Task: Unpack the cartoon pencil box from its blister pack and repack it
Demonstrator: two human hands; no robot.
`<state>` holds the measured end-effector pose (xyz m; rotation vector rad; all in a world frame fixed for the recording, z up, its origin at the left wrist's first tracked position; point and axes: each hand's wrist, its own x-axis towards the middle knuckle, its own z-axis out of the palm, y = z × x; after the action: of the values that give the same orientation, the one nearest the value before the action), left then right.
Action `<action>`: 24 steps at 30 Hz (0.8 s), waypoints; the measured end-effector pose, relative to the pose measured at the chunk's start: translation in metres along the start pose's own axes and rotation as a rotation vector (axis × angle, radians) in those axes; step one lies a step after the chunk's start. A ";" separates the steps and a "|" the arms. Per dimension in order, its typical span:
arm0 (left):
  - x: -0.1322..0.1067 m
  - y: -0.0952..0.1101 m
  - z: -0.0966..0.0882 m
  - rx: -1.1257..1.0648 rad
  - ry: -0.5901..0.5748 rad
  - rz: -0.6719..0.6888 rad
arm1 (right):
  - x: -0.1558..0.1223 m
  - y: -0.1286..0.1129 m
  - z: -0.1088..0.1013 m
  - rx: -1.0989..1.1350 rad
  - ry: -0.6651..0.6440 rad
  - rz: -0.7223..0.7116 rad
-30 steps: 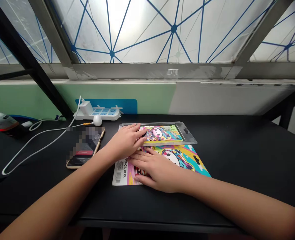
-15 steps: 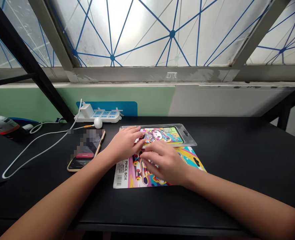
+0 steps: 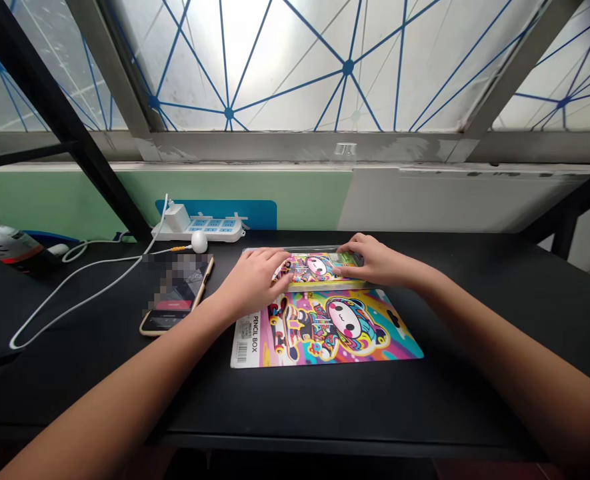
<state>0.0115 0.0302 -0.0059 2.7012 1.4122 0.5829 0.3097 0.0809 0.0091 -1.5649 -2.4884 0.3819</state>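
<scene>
A colourful pencil box (image 3: 307,267) with a white cartoon face lies in a clear plastic tray (image 3: 295,289). My left hand (image 3: 255,280) grips the box's left end, fingers over the top and thumb on the near side. At the right end, my right hand (image 3: 375,259) holds it between thumb and fingers; part of the right-hand edge is hidden behind that hand. Nearer to me, a flat printed card (image 3: 325,330) marked "PENCIL BOX" lies on the desk, its upper edge meeting the tray.
To the left lies a phone (image 3: 175,303) in a pale case, beside a looping white cable (image 3: 75,273). A power strip (image 3: 215,229) stands against the wall behind. A bottle (image 3: 7,243) lies at the far left of the black desk (image 3: 475,300).
My right hand has moved from above the card up to the pencil box's right end, uncovering the card's picture. My left hand stays at the left end.
</scene>
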 end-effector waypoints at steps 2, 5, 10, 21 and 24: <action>0.000 0.000 0.000 -0.006 -0.001 -0.010 | -0.001 -0.001 -0.003 0.012 -0.063 0.024; -0.001 0.000 0.001 -0.020 -0.005 -0.023 | 0.000 -0.001 -0.005 0.020 -0.066 0.053; 0.000 -0.003 -0.001 -0.026 0.011 -0.039 | 0.001 -0.003 -0.003 -0.036 0.032 0.027; 0.002 -0.022 -0.014 -0.007 0.182 -0.021 | -0.020 -0.020 0.002 -0.063 0.302 -0.057; 0.002 -0.017 -0.018 0.034 0.259 0.079 | -0.028 -0.026 -0.007 -0.059 0.402 -0.141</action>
<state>-0.0068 0.0395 0.0076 2.8011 1.3804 0.9531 0.3013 0.0462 0.0234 -1.3186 -2.2898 -0.0281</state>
